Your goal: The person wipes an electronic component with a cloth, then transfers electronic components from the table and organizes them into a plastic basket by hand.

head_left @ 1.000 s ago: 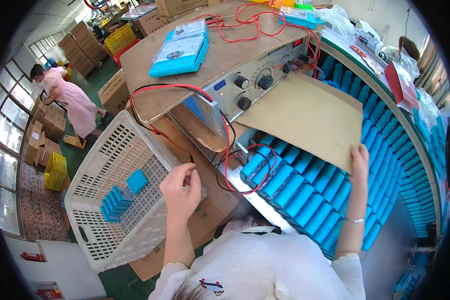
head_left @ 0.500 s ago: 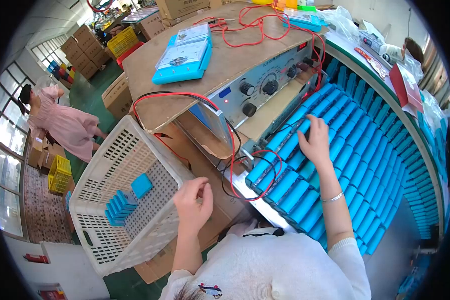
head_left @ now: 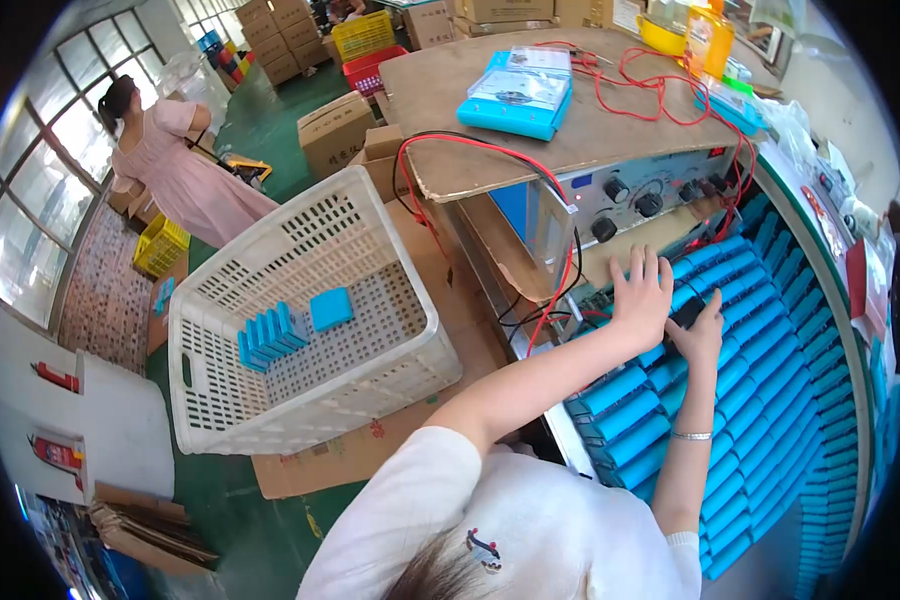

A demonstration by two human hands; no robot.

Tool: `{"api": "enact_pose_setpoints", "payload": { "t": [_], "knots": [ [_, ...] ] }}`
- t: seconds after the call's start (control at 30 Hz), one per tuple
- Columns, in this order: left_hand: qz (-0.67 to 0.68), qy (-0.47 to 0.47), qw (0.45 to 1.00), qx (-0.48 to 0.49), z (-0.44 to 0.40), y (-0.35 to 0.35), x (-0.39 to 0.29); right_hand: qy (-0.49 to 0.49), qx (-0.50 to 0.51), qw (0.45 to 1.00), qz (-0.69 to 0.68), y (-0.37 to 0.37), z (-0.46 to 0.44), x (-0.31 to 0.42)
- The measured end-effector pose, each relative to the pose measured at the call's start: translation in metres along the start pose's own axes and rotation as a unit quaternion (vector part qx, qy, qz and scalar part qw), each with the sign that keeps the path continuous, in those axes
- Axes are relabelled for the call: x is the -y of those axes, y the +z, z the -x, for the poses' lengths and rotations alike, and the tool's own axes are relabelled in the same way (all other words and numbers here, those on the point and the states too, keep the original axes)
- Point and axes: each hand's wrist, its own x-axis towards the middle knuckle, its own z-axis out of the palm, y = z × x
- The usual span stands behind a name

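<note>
My left hand (head_left: 638, 300) reaches across to the blue boxes in front of the instrument, its fingers stretched out and apart. Close beside it, my right hand (head_left: 702, 332) has thumb and forefinger around a small black object (head_left: 687, 313), whose kind I cannot make out. A thin black wire runs near it. Beneath both hands lie tight rows of slim blue boxes (head_left: 760, 375). Behind them stands a grey test instrument (head_left: 630, 200) with black knobs, red and black leads (head_left: 568, 255) hanging from its left side.
At left, a white perforated crate (head_left: 310, 435) holds several blue boxes (head_left: 272, 337). Above the instrument, a brown board (head_left: 440, 110) carries more blue boxes (head_left: 518, 95), red wires and a yellow bottle (head_left: 708, 40). Farther off are a person in pink (head_left: 185, 165) and cartons (head_left: 335, 135).
My left hand has swung from beside the crate over to the blue rows, next to my right hand. My right hand now has a black object between its fingers. The view has turned left.
</note>
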Motion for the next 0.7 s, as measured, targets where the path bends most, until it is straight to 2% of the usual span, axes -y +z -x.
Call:
{"api": "enact_pose_setpoints", "payload": {
  "t": [0.07,0.13,0.2,0.33,0.37,0.47,0.5,0.53,0.57,0.7],
  "knots": [
    [-0.003,-0.029,1.000,0.000,-0.009,0.017,-0.001,-0.015,-0.014,1.000,0.004,-0.004,-0.001,-0.005],
    [-0.031,-0.073,0.997,-0.017,-0.017,0.028,0.004,0.032,0.052,0.998,-0.013,-0.016,-0.003,-0.004],
    [-0.060,-0.097,0.992,-0.047,-0.021,0.037,0.012,0.035,0.045,0.998,-0.022,-0.024,-0.005,-0.001],
    [-0.205,-0.032,0.975,-0.076,-0.029,0.063,0.034,0.050,-0.001,0.998,-0.050,-0.027,-0.013,-0.015],
    [-0.184,-0.013,0.978,-0.100,-0.026,0.050,0.035,0.057,-0.013,0.997,-0.057,-0.029,-0.016,-0.020],
    [-0.172,0.022,0.984,-0.045,-0.025,0.042,0.038,0.087,-0.019,0.992,-0.087,-0.048,-0.019,-0.015],
    [-0.163,0.050,0.983,-0.074,-0.021,0.045,0.041,0.092,-0.032,0.990,-0.099,-0.053,-0.021,-0.016],
    [-0.160,0.068,0.985,0.004,-0.018,0.034,0.041,0.094,-0.044,0.988,-0.111,-0.057,-0.024,-0.018],
    [-0.146,0.056,0.986,-0.060,-0.011,0.038,0.043,0.105,-0.057,0.986,-0.117,-0.062,-0.027,-0.019],
    [-0.068,0.103,0.987,-0.100,0.009,0.028,0.052,0.114,-0.127,0.977,-0.128,-0.073,-0.052,-0.026]
  ]
}}
